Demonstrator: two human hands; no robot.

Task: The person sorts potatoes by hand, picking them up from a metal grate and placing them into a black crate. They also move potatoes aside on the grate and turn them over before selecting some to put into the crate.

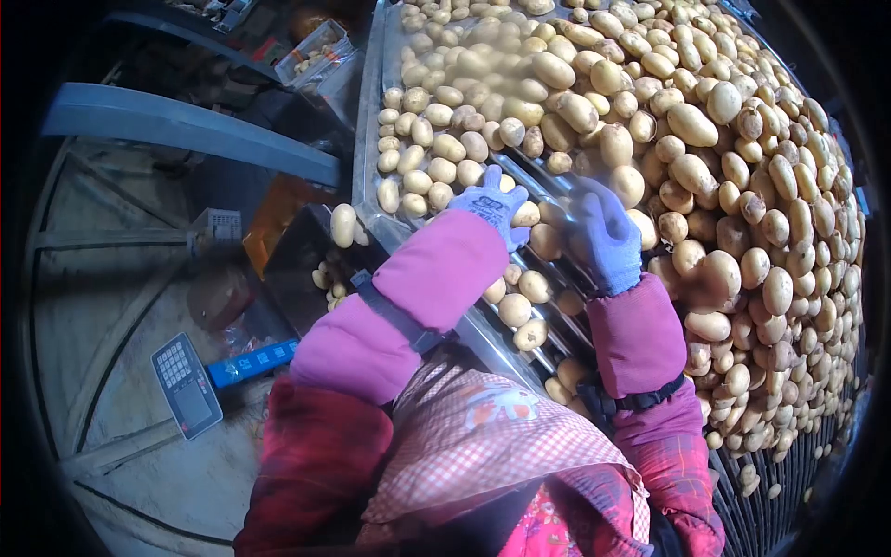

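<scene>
My left hand (490,206), in a lavender glove, rests over small potatoes at the near edge of the sorting table. Its fingers are spread, with one potato (526,214) beside the fingertips and thumb. To its right, my right hand (605,237), gloved the same way, hovers above metal bars (534,172) and is smeared by motion. What its fingers do is hidden. Closest to it are a potato (545,241) on the left and the big potato pile (691,172) on the right. Several potatoes (515,309) lie on the rollers below my hands.
Small potatoes (418,158) cover the table's left part, along its metal rim (369,176). One potato (342,226) sits outside that rim, above a dark container with potatoes (325,277). A scale display (187,385) stands lower left. A blue beam (195,125) crosses the upper left.
</scene>
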